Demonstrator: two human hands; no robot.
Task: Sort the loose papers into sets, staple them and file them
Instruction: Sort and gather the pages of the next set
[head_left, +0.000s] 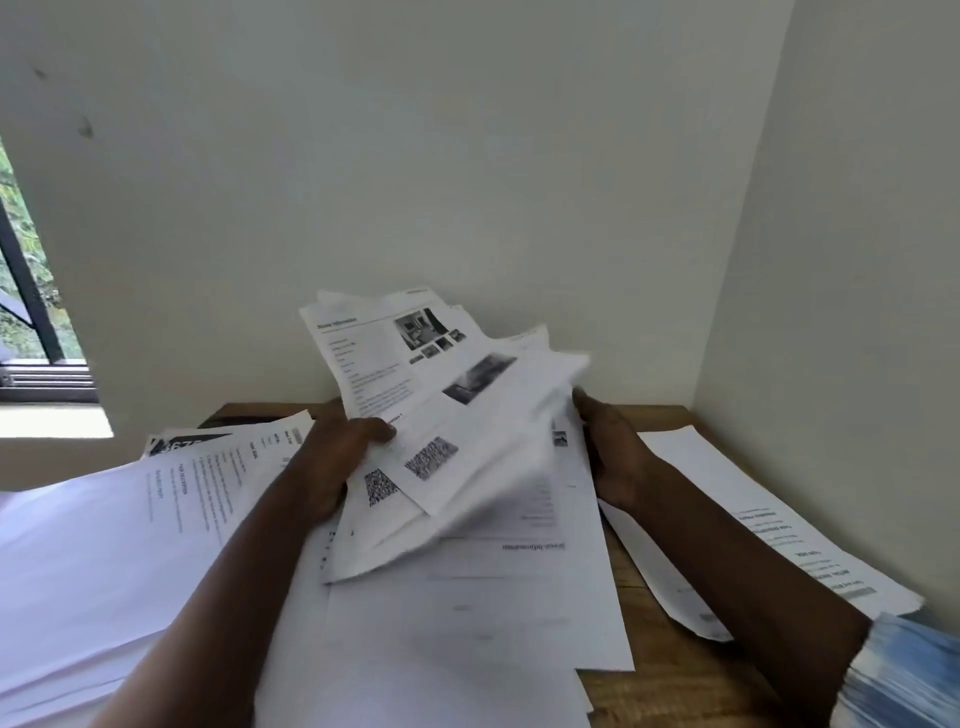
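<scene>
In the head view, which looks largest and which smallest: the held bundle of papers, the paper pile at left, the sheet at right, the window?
1. paper pile at left, though nearness to the camera enlarges it
2. held bundle of papers
3. sheet at right
4. window, cut by the frame edge

Left hand (332, 457) grips fanned sheaf (415, 374) of printed pages, thumb on top, sheaf raised above wooden desk (654, 691). Right hand (615, 457) at sheaf's right edge, fingers hidden behind blurred sheets. Flat sheets (467, 623) lie beneath. Thick pile (104, 545) at left, long sheet (753, 519) at right. Blue sleeve (904, 675) on right arm. Window (31, 312) far left.
</scene>
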